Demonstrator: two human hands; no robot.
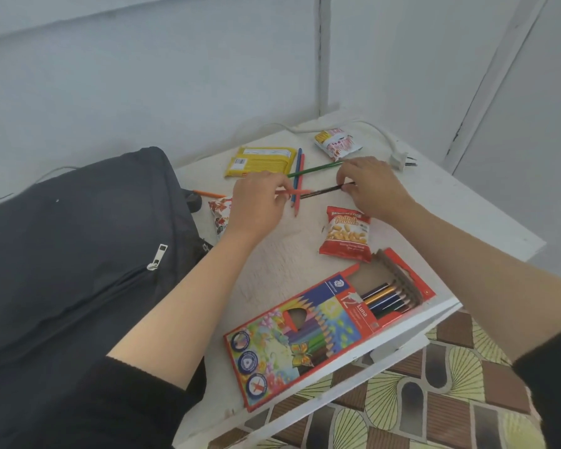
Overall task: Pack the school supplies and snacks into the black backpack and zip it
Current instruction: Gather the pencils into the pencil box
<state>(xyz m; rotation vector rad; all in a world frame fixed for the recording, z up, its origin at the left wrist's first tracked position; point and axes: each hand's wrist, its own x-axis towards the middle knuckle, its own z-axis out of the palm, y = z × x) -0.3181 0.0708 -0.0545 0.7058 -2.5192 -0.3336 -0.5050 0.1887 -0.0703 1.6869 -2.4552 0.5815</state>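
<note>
While the left hand (256,205) pinches a pinkish pencil (293,191), the right hand (371,187) pinches a dark pencil (324,191) over the surface (282,264). The backpack (78,241) lies at the left, with the open pencil box (305,338) and peanuts (347,234) nearer.

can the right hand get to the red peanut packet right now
Probably yes: the peanut packet lies uncovered just beside the right hand, with nothing between. That hand pinches a dark pencil, so it must let go first.

Table: your white wooden tabletop (434,202).
Cable: white power cord with plug (402,160), lying far right on it.
Floor: brown-and-yellow patterned tiles (434,400), near right of you.
</note>
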